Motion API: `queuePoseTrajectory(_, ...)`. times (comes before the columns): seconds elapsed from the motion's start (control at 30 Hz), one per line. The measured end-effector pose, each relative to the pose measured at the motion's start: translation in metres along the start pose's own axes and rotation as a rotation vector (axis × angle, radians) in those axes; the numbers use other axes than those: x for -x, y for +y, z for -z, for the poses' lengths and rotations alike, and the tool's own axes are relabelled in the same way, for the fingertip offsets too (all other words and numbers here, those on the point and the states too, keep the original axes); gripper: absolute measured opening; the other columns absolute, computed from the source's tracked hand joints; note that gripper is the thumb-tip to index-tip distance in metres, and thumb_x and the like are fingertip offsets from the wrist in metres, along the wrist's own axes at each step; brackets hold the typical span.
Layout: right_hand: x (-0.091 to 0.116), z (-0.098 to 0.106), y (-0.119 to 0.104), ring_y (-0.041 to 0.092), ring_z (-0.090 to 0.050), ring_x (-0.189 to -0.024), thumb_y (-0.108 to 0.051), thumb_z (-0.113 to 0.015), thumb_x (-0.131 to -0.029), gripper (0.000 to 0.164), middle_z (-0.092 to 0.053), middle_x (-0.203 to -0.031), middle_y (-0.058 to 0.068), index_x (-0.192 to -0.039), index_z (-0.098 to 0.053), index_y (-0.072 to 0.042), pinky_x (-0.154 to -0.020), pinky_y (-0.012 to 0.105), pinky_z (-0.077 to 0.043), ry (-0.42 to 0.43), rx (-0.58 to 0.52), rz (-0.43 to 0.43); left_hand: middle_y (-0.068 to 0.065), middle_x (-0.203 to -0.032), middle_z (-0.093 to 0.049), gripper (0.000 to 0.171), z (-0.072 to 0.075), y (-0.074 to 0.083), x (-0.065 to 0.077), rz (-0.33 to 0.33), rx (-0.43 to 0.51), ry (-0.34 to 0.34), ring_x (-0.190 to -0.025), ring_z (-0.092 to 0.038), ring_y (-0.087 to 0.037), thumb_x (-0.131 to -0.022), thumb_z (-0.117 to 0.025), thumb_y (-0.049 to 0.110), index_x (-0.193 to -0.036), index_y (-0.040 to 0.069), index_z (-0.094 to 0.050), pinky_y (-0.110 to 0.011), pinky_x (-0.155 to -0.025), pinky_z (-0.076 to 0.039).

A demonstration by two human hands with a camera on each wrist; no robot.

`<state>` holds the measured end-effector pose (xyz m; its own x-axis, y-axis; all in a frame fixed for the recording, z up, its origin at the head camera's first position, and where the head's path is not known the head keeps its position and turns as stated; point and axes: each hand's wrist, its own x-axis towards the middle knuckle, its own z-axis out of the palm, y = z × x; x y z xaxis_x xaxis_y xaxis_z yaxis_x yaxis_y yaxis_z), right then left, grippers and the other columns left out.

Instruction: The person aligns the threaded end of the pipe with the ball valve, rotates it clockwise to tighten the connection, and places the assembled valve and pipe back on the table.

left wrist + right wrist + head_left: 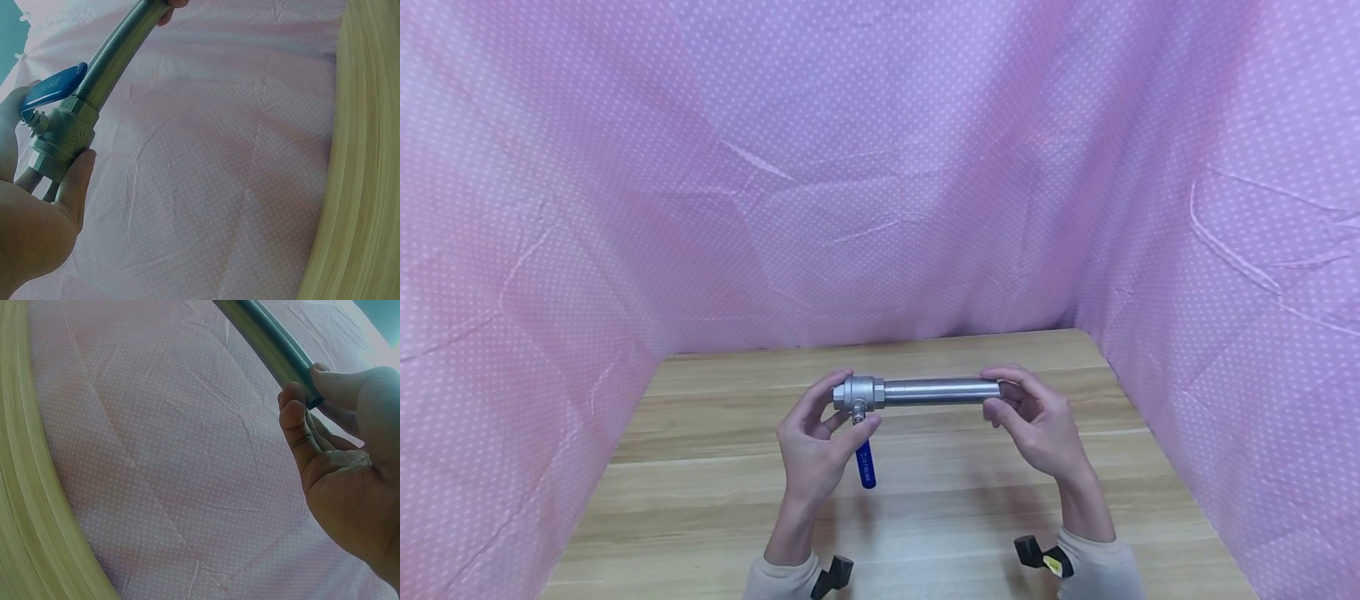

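A metal ball valve (867,392) with a blue lever handle (866,467) is joined to a smooth steel pipe (940,392), held level above the table. My left hand (816,446) grips the valve body, the thumb lying by the handle's stem. At the pipe's far end, my right hand (1037,421) holds it between thumb and fingers. In the left wrist view the valve (65,137) shows raised lettering, and its handle (56,89) angles alongside the pipe (122,53). The right wrist view shows the pipe's end (306,387) at the fingertips.
Below the hands lies a light wood-grain table (700,483). Pink cloth with white dots (880,208) hangs along its back and both sides. Each wrist wears a black mount, one on the left (832,575) and one on the right (1043,557).
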<state>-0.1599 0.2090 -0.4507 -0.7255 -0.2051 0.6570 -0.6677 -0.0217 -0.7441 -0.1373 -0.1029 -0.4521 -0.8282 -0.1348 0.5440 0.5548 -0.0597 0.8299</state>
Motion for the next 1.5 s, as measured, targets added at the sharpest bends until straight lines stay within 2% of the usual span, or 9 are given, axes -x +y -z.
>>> queuePoseTrajectory(0.17,0.0010,0.0007,0.0006,0.011,-0.069,-0.076,0.031,-0.064,-0.092,0.042,-0.072,-0.088,0.014,-0.131,-0.067,0.015,-0.059,0.023,-0.060,0.007,0.055,-0.009,-0.009,-0.139,-0.076,0.067,0.0000,-0.0012,-0.0001,-0.002,0.002,-0.002,-0.126,-0.076,-0.015,-0.076,-0.091,-0.021,-0.139,-0.007,-0.071,-0.038,-0.103,-0.073)
queuePoseTrajectory(0.33,0.0012,0.0007,0.0023,0.012,-0.068,-0.076,0.030,-0.062,-0.094,0.039,-0.070,-0.085,0.016,-0.130,-0.067,0.016,-0.058,0.026,-0.059,0.009,0.049,0.003,-0.027,-0.141,-0.071,0.067,-0.0002,-0.0001,-0.0001,0.004,0.001,-0.007,-0.126,-0.076,-0.015,-0.077,-0.090,-0.021,-0.140,-0.008,-0.071,-0.038,-0.103,-0.073)
queuePoseTrajectory(0.47,0.0014,0.0004,0.0029,0.012,-0.069,-0.076,0.031,-0.061,-0.095,0.038,-0.070,-0.085,0.014,-0.130,-0.066,0.018,-0.058,0.026,-0.059,0.009,0.017,0.004,-0.032,-0.142,-0.069,0.067,-0.0007,0.0013,0.0006,0.015,-0.003,-0.007,-0.128,-0.075,-0.015,-0.077,-0.090,-0.020,-0.140,-0.006,-0.071,-0.038,-0.105,-0.072)
queuePoseTrajectory(0.67,-0.0008,0.0017,0.0029,0.012,-0.071,-0.082,0.033,-0.063,-0.091,0.044,-0.079,-0.115,0.006,-0.132,-0.064,0.019,-0.061,0.023,-0.062,-0.005,-0.059,0.015,-0.031,-0.143,-0.069,0.067,-0.0005,-0.0002,0.0012,0.032,-0.004,0.008,-0.128,-0.075,-0.015,-0.077,-0.090,-0.019,-0.140,-0.005,-0.072,-0.038,-0.105,-0.072)
queuePoseTrajectory(0.8,-0.0036,0.0019,0.0025,0.010,-0.072,-0.087,0.035,-0.063,-0.090,0.046,-0.078,-0.127,0.007,-0.133,-0.064,0.019,-0.062,0.022,-0.062,-0.020,-0.077,0.040,-0.021,-0.143,-0.072,0.067,-0.0004,-0.0004,0.0014,0.052,0.005,0.025,-0.128,-0.076,-0.016,-0.077,-0.090,-0.020,-0.140,-0.004,-0.072,-0.038,-0.105,-0.071)
queuePoseTrajectory(0.93,-0.0042,0.0006,-0.0011,0.005,-0.073,-0.088,0.033,-0.066,-0.090,0.045,-0.078,-0.120,0.002,-0.132,-0.066,0.016,-0.062,0.020,-0.063,-0.003,-0.009,-0.001,-0.014,-0.143,-0.073,0.067,-0.0005,0.0000,0.0013,0.064,0.011,0.030,-0.127,-0.076,-0.016,-0.077,-0.089,-0.020,-0.140,-0.004,-0.072,-0.038,-0.106,-0.071)
queuePoseTrajectory(1.23,-0.0027,0.0007,-0.0021,0.012,-0.068,-0.075,0.030,-0.066,-0.093,0.042,-0.072,-0.087,0.011,-0.131,-0.068,0.014,-0.056,0.027,-0.057,0.019,0.069,-0.031,-0.025,-0.143,-0.071,0.067,-0.0012,-0.0001,0.0000,0.056,-0.006,0.018,-0.127,-0.075,-0.016,-0.078,-0.090,-0.019,-0.140,-0.002,-0.072,-0.039,-0.107,-0.071)
queuePoseTrajectory(1.37,-0.0016,0.0009,-0.0002,0.014,-0.066,-0.074,0.030,-0.063,-0.094,0.039,-0.069,-0.082,0.015,-0.130,-0.068,0.014,-0.055,0.031,-0.055,0.021,0.071,-0.015,-0.025,-0.143,-0.071,0.066,-0.0016,-0.0002,-0.0002,0.047,-0.008,0.010,-0.128,-0.075,-0.016,-0.078,-0.090,-0.019,-0.140,-0.004,-0.072,-0.039,-0.107,-0.071)
queuePoseTrajectory(1.5,-0.0003,0.0011,0.0012,0.016,-0.067,-0.073,0.029,-0.060,-0.097,0.036,-0.069,-0.082,0.016,-0.130,-0.067,0.016,-0.056,0.027,-0.057,0.024,0.056,-0.017,-0.028,-0.143,-0.070,0.066,-0.0020,-0.0008,-0.0001,0.050,0.000,0.008,-0.129,-0.075,-0.015,-0.078,-0.090,-0.019,-0.140,-0.005,-0.072,-0.039,-0.107,-0.071)
